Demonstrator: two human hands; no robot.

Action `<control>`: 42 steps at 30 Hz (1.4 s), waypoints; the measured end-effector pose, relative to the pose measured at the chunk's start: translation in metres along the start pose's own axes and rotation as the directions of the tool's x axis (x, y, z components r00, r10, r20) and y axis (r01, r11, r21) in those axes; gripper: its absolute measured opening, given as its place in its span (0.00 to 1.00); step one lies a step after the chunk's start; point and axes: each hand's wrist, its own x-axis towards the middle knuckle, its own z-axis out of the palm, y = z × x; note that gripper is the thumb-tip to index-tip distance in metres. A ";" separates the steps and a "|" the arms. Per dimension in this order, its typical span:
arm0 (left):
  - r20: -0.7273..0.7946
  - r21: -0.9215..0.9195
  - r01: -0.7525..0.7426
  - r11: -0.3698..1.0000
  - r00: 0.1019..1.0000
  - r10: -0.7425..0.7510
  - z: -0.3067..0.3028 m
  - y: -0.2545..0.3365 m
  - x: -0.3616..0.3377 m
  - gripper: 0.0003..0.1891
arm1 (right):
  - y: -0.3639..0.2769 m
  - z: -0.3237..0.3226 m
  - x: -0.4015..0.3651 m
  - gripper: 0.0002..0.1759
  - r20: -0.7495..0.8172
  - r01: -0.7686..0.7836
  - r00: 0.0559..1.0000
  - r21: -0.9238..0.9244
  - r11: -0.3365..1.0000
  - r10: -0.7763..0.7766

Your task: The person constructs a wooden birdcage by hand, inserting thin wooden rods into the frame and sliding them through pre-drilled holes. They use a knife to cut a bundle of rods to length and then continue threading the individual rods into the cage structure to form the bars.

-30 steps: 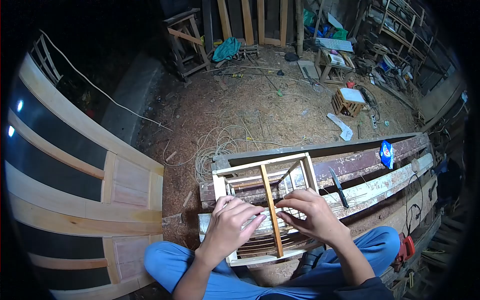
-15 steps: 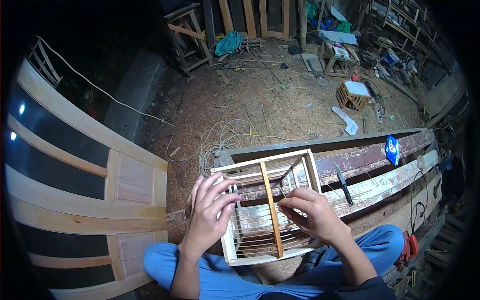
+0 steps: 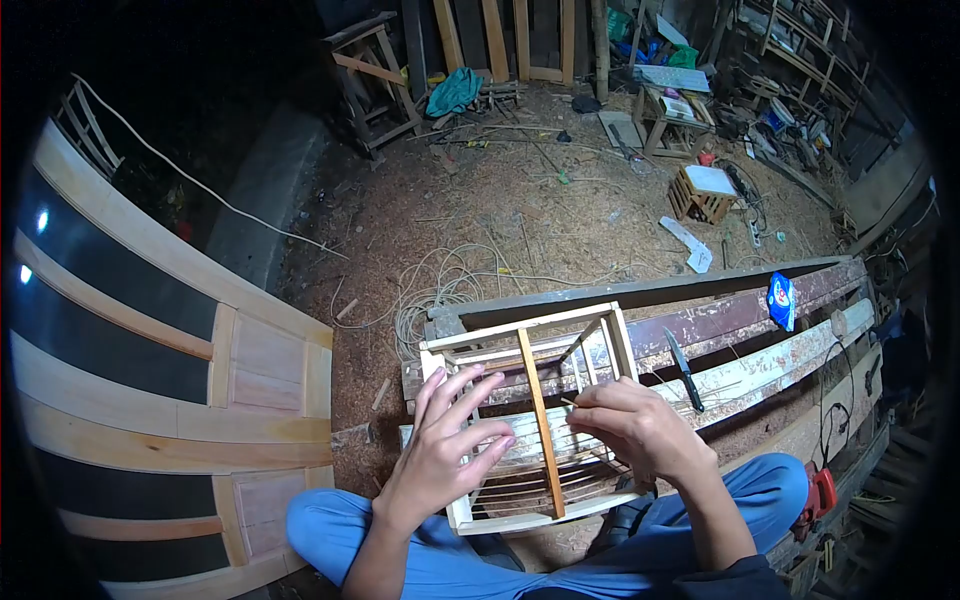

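A small wooden cage frame (image 3: 541,420) with thin slats along its sides stands between my knees, in front of the bench. My left hand (image 3: 435,450) hovers over the frame's left side, fingers spread and holding nothing. On the other side of the brown middle bar, my right hand (image 3: 645,430) pinches a thin wooden stick (image 3: 568,402), whose light tip pokes out past the fingertips. Most of the stick is hidden by the hand. A knife (image 3: 686,372) with a black handle lies on the bench just right of that hand.
The plank bench (image 3: 715,320) has gaps between its boards and carries a blue packet (image 3: 782,302). A wooden door panel (image 3: 275,365) is at the left. Coiled cord (image 3: 425,300) lies on the ground behind the frame. A red tool (image 3: 818,495) sits by my right knee.
My left hand has drawn down and its fingers have spread apart. My right hand has shifted slightly right, away from the middle bar, still pinching the stick.
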 end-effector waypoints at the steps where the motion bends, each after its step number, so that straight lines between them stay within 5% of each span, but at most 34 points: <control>1: 0.000 -0.001 -0.001 1.000 1.000 0.001 0.000 0.000 0.000 0.06 | 0.000 0.000 -0.001 0.15 0.000 -0.001 1.000 -0.001 1.000 0.001; 6: -0.003 -0.025 -0.011 1.000 1.000 0.010 0.001 -0.001 -0.002 0.06 | -0.008 -0.003 -0.003 0.17 0.062 0.084 0.996 -0.275 0.958 -0.070; 15: 0.034 -0.029 0.005 1.000 0.999 -0.004 -0.001 0.000 0.001 0.05 | -0.010 0.005 0.000 0.16 0.051 0.123 0.992 -0.393 0.911 -0.112; 27: -0.045 -0.083 -0.022 0.996 0.999 0.019 0.003 -0.007 0.000 0.05 | -0.005 0.005 0.000 0.09 -0.085 0.077 0.991 -0.235 0.969 -0.099; 42: 0.008 -0.020 -0.049 0.999 0.999 0.049 0.005 0.000 0.001 0.05 | -0.012 0.000 -0.007 0.09 0.018 0.047 0.999 -0.233 0.971 -0.043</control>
